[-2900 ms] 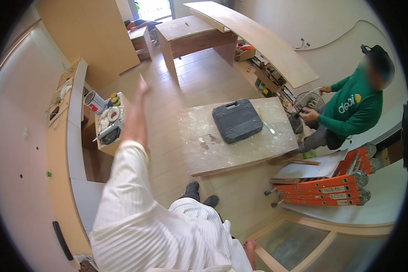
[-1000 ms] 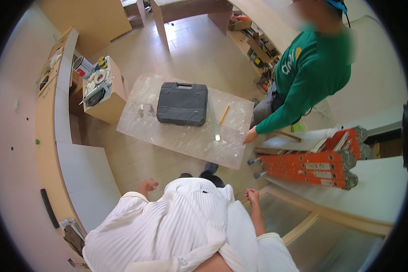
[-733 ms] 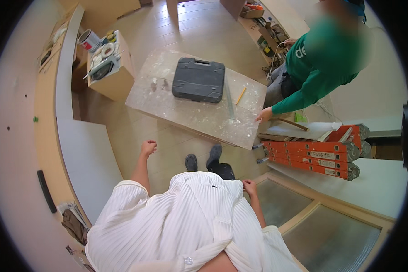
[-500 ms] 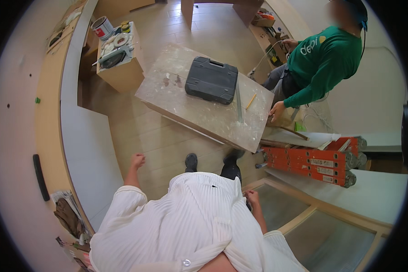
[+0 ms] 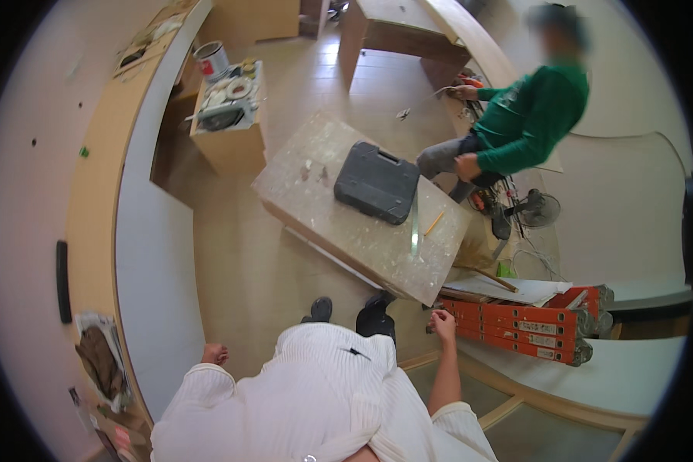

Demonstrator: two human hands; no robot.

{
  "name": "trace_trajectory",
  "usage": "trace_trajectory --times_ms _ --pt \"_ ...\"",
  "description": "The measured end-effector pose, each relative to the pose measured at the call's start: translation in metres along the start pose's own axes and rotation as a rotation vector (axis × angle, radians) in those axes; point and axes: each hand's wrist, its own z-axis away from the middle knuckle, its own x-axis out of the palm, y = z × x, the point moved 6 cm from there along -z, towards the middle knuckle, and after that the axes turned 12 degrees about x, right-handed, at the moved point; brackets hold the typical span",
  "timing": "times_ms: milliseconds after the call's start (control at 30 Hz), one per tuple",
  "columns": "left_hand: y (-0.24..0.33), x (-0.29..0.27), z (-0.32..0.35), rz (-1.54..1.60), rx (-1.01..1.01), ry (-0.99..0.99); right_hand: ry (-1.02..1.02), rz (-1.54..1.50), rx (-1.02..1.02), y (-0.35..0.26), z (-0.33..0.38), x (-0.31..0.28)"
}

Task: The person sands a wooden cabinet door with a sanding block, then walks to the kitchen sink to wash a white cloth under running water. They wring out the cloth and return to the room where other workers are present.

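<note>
My left hand (image 5: 215,353) hangs low by my side, its fingers curled, beside a tall white panel (image 5: 158,285). On the other side, my right hand (image 5: 442,323) is raised in front of me with bent fingers and nothing visible in it. It is nearest to the near corner of a stained worktable (image 5: 354,240) and the end of an orange ladder (image 5: 508,323), apparently apart from both. On the worktabletop lie a closed black tool case (image 5: 377,182), a narrow metal strip (image 5: 415,229) and a yellow pencil (image 5: 433,223).
A co-worker in a green shirt (image 5: 543,115) stands beyond the worktable, holding a cord. Behind it are a fan (image 5: 539,209) and loose cables. A paint can (image 5: 211,60) and tapes top a wooden cabinet (image 5: 231,150) at left. A wood-framed panel (image 5: 516,408) lies lower right.
My right hand has come up and forward; my left has swung back. The worktable sits lower in view. The co-worker has taken a hand off the worktable's edge and stands farther back.
</note>
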Motion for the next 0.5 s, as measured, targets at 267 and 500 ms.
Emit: trace_trajectory --times_ms 267,500 --pt "0.286 0.121 -0.059 -0.403 0.796 0.023 0.22 0.095 0.149 0.123 0.052 -0.116" --pt "0.443 0.46 0.133 -0.464 1.282 -0.395 0.263 -0.249 0.626 0.289 0.159 -0.093"
